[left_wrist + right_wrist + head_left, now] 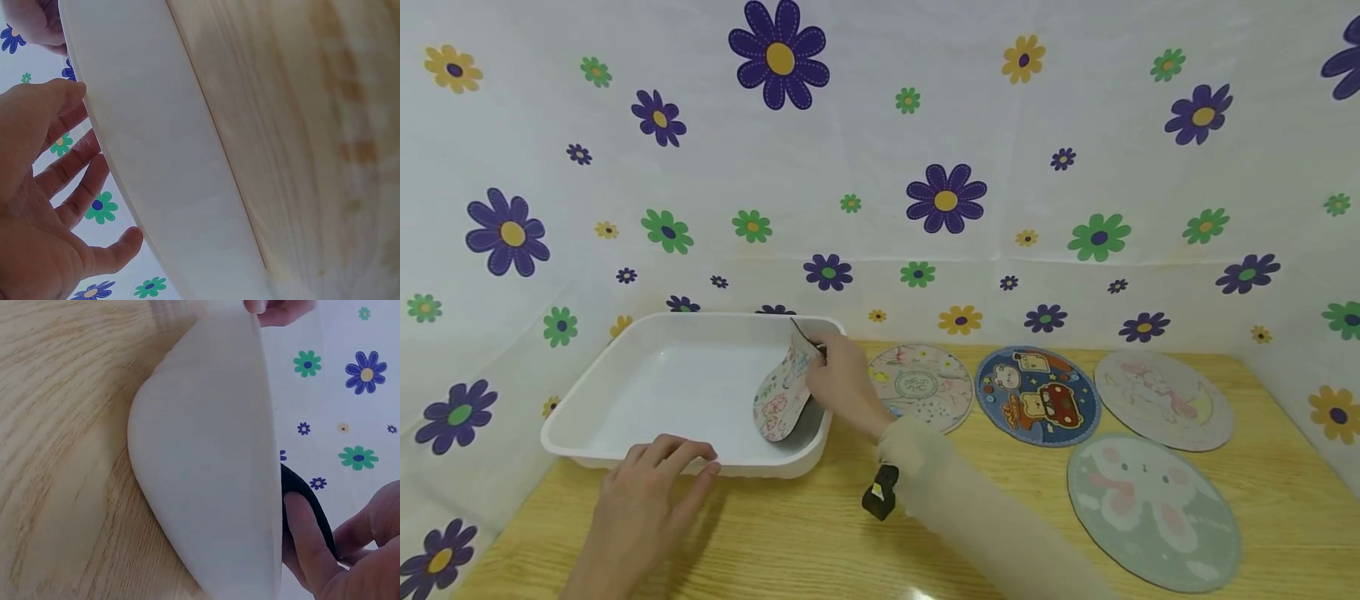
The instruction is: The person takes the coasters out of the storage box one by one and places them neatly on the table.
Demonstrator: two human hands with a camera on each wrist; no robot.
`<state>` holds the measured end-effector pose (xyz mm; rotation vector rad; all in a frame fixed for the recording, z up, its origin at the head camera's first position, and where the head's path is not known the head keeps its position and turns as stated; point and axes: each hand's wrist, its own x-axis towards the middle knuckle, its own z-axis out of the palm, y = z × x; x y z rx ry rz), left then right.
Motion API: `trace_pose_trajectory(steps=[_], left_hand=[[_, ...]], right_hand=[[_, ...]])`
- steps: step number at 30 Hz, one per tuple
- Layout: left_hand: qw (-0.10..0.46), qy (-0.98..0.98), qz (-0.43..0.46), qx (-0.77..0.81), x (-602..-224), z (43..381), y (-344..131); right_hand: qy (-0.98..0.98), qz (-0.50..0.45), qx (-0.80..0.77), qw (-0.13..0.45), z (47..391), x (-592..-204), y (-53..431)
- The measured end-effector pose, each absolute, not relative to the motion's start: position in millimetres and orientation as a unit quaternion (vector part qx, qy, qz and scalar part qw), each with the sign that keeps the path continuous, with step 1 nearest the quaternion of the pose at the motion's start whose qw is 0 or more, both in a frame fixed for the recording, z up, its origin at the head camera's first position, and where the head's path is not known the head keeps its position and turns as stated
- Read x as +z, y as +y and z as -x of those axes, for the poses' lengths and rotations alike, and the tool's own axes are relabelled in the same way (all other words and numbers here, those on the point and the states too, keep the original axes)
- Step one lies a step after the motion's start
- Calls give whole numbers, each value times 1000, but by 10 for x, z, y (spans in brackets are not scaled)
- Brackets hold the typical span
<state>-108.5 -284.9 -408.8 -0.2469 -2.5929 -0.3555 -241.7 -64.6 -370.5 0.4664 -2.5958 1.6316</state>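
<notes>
My right hand point(846, 379) grips a round floral mat point(781, 404) by its edge, at the right end of a white plastic basin point(760, 468). The mat is bent and tilted inside the basin, its printed side turned to the left. In the right wrist view the mat's black backing point(322, 515) shows between thumb and fingers, just past the basin's rim. My left hand point(651, 492) rests at the basin's near rim, fingers spread and loosely bent. From the left wrist view, its fingertips point(131, 237) are right at that rim.
Right of the basin, several round mats lie on the wooden table point(985, 500): a pale floral one point(951, 392), a dark blue cartoon one point(1011, 408), a whitish one with a unicorn point(1161, 408) and a green rabbit one point(1120, 521). A flower-printed cloth point(865, 125) hangs behind.
</notes>
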Motion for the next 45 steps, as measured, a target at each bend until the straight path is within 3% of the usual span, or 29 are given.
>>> trace_pose_trajectory(steps=[6,13,45], left_hand=[[263,-951,93,-132,-4078,1077,-2843],[263,-951,92,-133,-4077,1075,-2839],[250,-955,88,-137,-4091,1075,-2854]], right_hand=[[-763,-66,639,-72,2443,-3684,-594],[-705,-17,699,-119,2443,-3691,-538],[-630,-19,767,-121,2222,-3628,-227]])
